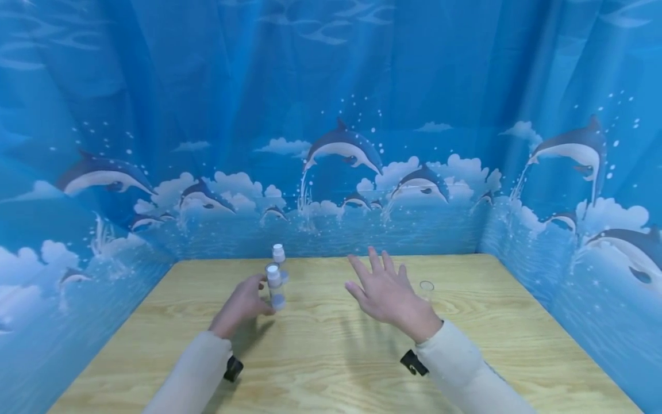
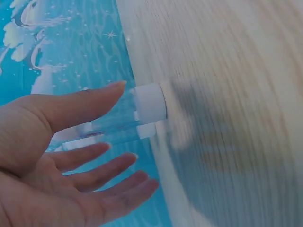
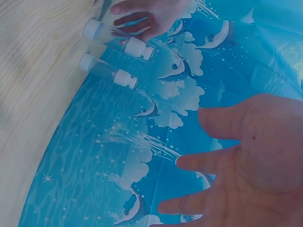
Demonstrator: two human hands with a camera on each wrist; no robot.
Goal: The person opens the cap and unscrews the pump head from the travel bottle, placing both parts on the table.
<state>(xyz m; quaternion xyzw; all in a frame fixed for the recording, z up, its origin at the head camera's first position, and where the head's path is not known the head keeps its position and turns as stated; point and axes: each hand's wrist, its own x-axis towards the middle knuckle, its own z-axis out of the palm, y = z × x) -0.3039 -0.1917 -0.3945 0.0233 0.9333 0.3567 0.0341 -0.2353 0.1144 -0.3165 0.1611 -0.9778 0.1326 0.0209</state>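
- Pale, wood-grained table (image 1: 320, 374) fills the lower half of the head view, with a sea-printed curtain (image 1: 331, 69) around its back and sides.
- Nearest, at the lower left and lower right, are two light sleeves (image 1: 183, 374), each with a dark wrist mount (image 1: 234, 368) beside its cuff.
- Right hand (image 1: 388, 296), right of centre in the head view, is spread flat with its fingers apart; its grip holds nothing.
- Left hand (image 1: 242, 305), left of centre, has its thumb and fingers parted around the near bottle (image 1: 276, 287). This grip looks slack rather than clenched; whether the thumb touches the wall is hard to tell from these angles.
- The near bottle is roughly upright, just left of centre in the head view: clear body, white neck (image 3: 137, 48) at the top, white lower end (image 3: 93, 30) toward the table.
- It should handle as light and fairly stiff, its smooth clear wall likely slippery. Mid-body seems the best hold, thumb opposite fingers, with gentle pressure; the narrow top looks a poorer one.
- Beyond the hands, right of centre, a clear round-rimmed vessel (image 1: 426, 289) shows faintly behind the right wrist.
- Just behind the near bottle stands a similar rear bottle (image 1: 279, 256), partly covered by it in the head view.
- Farthest, printed dolphins (image 1: 343, 148) leap across the curtain's middle.
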